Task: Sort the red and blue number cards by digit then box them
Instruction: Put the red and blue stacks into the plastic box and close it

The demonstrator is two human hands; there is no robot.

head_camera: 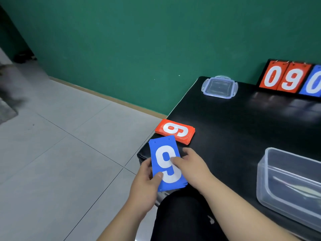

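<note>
So the blue stack (166, 164) of number cards, a 9 on top, is held just off the near corner of the table (243, 127), above the person's lap. The left hand (145, 185) grips its left edge, thumb pressed on the face. The right hand (192, 164) pinches the right side, thumb on the white digit. My guess is two hands keep the pile square while it gets evened up. The red stack (175, 131) lies flat on the table corner just beyond, and it looks parked. The clear box (264, 185) sits open at the right, well apart, with its lid (219, 86) at the far end near a flip scoreboard (291, 78). Nothing looks to be blocking the way to the box.
</note>
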